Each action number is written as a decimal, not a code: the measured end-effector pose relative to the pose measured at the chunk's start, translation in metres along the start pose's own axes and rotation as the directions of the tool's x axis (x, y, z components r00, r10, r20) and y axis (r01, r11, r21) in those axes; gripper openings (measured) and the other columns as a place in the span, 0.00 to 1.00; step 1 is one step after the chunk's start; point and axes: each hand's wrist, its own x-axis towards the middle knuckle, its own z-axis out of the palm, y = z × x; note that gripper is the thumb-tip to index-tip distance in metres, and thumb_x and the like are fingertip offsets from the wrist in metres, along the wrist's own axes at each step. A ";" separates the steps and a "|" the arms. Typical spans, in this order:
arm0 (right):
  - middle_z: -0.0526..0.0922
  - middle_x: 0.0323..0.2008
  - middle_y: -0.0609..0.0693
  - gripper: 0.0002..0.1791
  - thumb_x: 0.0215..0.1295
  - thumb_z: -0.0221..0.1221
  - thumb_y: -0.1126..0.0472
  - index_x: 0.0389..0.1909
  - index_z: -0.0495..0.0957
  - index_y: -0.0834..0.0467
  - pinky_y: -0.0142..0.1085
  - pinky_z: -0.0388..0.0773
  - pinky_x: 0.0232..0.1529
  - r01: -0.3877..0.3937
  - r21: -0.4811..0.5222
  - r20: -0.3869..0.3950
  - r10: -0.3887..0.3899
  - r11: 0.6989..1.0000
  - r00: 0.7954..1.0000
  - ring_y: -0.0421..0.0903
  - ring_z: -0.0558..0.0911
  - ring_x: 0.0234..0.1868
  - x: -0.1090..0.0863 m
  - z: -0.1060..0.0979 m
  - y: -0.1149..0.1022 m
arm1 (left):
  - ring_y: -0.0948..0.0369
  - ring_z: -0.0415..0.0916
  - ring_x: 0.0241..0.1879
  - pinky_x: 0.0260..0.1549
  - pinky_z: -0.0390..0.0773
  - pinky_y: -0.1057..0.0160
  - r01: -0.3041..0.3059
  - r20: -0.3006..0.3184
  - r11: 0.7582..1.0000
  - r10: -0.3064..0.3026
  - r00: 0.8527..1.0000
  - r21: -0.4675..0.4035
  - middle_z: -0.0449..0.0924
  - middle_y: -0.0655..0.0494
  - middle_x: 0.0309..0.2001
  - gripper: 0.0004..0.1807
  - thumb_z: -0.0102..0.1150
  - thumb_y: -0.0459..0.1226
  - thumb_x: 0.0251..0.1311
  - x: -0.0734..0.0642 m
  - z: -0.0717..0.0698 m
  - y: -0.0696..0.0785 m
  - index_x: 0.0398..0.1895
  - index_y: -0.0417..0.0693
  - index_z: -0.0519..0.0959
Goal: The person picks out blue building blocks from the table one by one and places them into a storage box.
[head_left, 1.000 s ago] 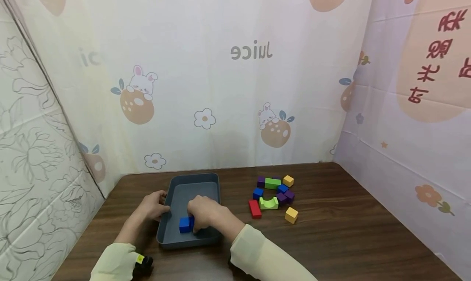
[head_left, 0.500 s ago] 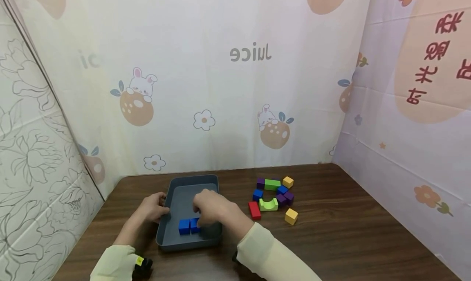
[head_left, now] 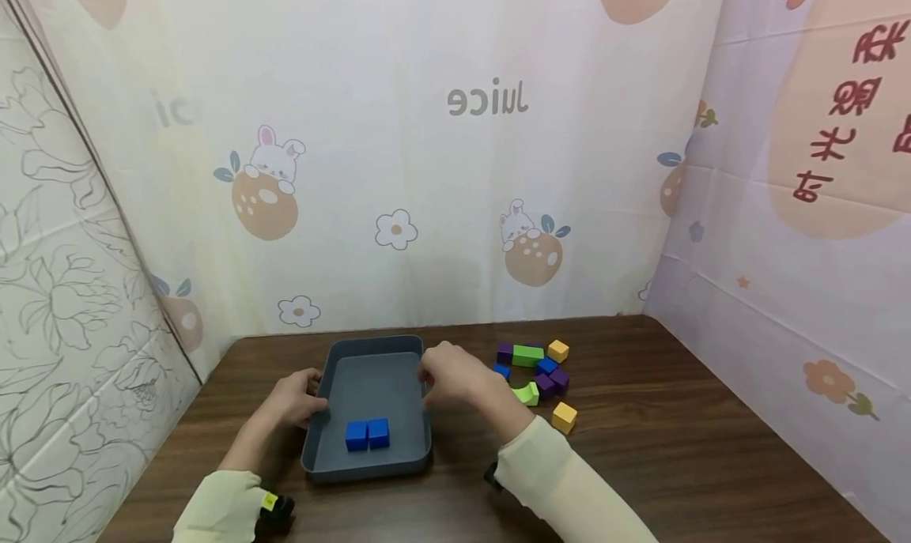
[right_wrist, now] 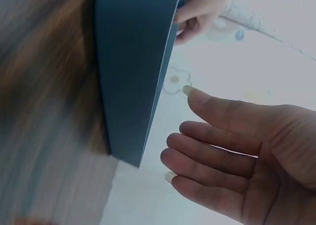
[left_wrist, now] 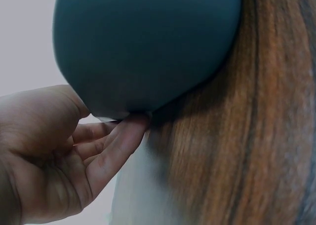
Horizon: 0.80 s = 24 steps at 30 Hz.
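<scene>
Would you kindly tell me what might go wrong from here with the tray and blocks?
The left hand holds the side of the tray; a tug might slide the two blue blocks inside it. The empty right hand, between the tray and the loose blocks, could knock some if it moved carelessly.

Tray (left_wrist: 148, 52) cropped (left wrist view)

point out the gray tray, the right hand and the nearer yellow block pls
Gray tray (head_left: 377, 385): head view, on its bare floor.
Right hand (head_left: 459, 375): head view, on the back of the hand.
Nearer yellow block (head_left: 565, 418): head view, middle of its visible surface.
</scene>
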 end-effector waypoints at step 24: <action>0.86 0.40 0.52 0.18 0.58 0.78 0.59 0.46 0.88 0.62 0.44 0.87 0.42 -0.163 -0.056 -0.103 0.157 0.985 0.982 0.46 0.82 0.37 -0.016 -0.017 0.075 | 0.50 0.85 0.36 0.27 0.91 0.51 0.003 0.005 1.000 -0.003 1.000 0.012 0.82 0.37 0.45 0.27 0.65 0.26 0.61 -0.001 0.000 0.002 0.62 0.24 0.71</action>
